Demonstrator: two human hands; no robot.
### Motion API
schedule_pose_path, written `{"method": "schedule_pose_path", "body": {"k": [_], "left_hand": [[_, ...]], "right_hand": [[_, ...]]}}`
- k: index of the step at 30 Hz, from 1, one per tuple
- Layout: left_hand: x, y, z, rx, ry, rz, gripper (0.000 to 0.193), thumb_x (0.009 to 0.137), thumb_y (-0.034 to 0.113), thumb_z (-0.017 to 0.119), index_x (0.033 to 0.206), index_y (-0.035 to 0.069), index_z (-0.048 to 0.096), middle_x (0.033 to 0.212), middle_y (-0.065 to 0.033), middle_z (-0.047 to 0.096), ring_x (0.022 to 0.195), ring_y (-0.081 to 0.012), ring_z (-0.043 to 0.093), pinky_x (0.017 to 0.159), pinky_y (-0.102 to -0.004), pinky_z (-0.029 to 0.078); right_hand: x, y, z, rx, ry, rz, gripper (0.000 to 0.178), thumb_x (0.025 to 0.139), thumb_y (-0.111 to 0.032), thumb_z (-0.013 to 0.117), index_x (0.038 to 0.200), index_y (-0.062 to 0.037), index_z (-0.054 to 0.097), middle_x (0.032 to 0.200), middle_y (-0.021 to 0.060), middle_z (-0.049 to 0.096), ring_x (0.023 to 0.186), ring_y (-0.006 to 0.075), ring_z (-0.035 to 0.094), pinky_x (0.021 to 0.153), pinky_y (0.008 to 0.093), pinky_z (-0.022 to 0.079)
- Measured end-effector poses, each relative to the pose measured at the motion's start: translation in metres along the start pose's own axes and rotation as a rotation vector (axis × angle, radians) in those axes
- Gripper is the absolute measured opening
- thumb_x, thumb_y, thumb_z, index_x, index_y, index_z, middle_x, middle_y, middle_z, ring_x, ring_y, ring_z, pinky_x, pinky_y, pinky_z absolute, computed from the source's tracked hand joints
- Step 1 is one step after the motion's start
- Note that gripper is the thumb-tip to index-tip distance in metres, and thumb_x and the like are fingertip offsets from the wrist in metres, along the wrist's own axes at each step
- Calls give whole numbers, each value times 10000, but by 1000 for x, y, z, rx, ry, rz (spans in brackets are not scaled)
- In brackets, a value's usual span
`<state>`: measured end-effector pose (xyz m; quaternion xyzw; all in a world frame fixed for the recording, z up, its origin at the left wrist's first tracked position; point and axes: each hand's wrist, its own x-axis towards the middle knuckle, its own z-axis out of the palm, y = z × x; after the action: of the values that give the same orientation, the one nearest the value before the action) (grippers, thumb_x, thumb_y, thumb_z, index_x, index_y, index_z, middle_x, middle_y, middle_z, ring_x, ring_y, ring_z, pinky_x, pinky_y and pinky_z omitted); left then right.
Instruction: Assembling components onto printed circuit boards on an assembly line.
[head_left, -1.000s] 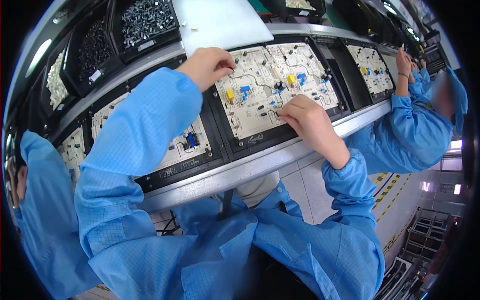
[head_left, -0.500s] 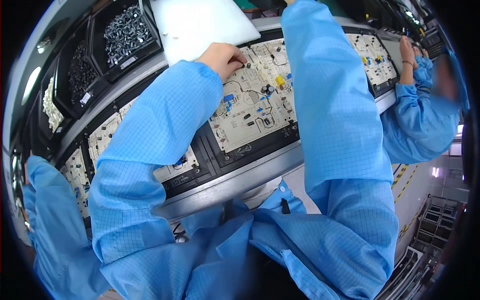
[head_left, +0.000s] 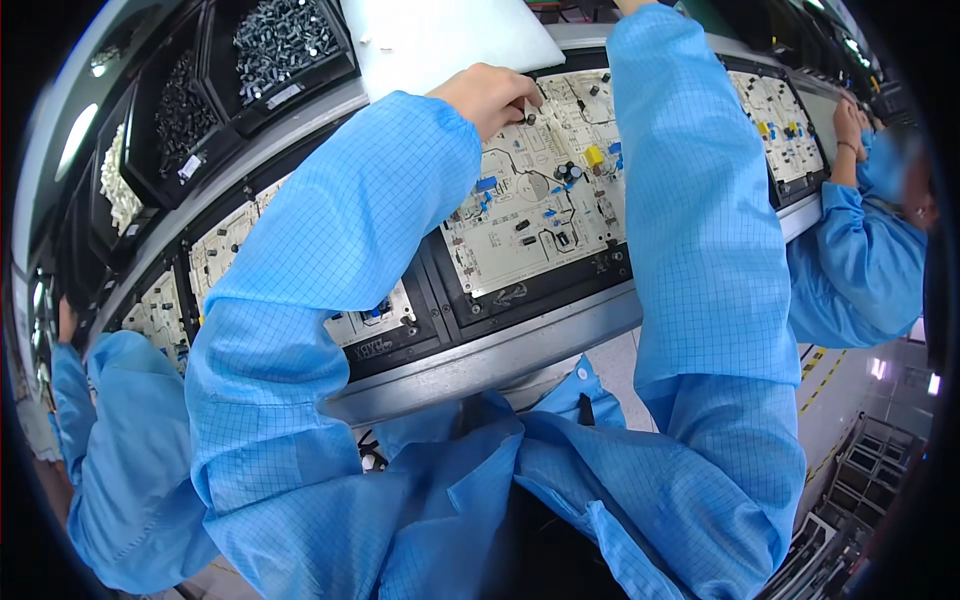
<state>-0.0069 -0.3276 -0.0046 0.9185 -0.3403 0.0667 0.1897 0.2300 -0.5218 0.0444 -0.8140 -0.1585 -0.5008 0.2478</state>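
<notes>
My left hand reaches over the far left part of a cream circuit board. Its fingers are curled together at a small dark cylindrical component, partly hidden by the fingertips, so its exact kind is unclear. The board carries a yellow block-shaped component, round black capacitors and a blue component. It lies in a black frame. My right hand is at the top edge of the picture, beyond the board. Most of it is cut off and its fingers are out of sight.
Black bins of dark components stand at the far left, alongside one with white parts. A white foam sheet lies behind the board. More framed boards flank it. Co-workers in blue sleeves work at both sides.
The view has shifted, so the board and bins appear farther right. My left hand stays at the same spot on the board, fingers still curled together.
</notes>
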Motion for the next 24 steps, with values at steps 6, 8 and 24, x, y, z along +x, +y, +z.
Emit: {"method": "schedule_pose_path", "body": {"k": [6, 8, 24], "left_hand": [[-4, -8, -7, -63, -27, 64, 193, 813, 47, 567, 1003, 60, 597, 942, -110, 623, 876, -248, 607, 800, -350, 495], [-2, -5, -8, -68, -34, 97, 199, 815, 38, 559, 1012, 58, 584, 936, -113, 624, 875, -247, 611, 794, -352, 496], [-5, -19, -53, -13, 403, 68, 213, 785, 148, 650, 990, 113, 604, 851, -65, 626, 743, -184, 596, 659, -294, 500]], "right_hand": [[4, -38, -68, 324, -87, 252, 157, 760, -170, 598, 778, -16, 624, 710, 130, 642, 631, 210, 633, 605, 307, 490], [1, -43, -92, 600, -279, 403, 166, 781, -167, 601, 829, -8, 618, 695, 69, 635, 629, 112, 608, 574, 242, 476], [-95, -101, -148, 366, -1012, -212, 139, 750, -124, 659, 817, -6, 627, 638, 91, 613, 582, 164, 585, 532, 265, 449]]}}
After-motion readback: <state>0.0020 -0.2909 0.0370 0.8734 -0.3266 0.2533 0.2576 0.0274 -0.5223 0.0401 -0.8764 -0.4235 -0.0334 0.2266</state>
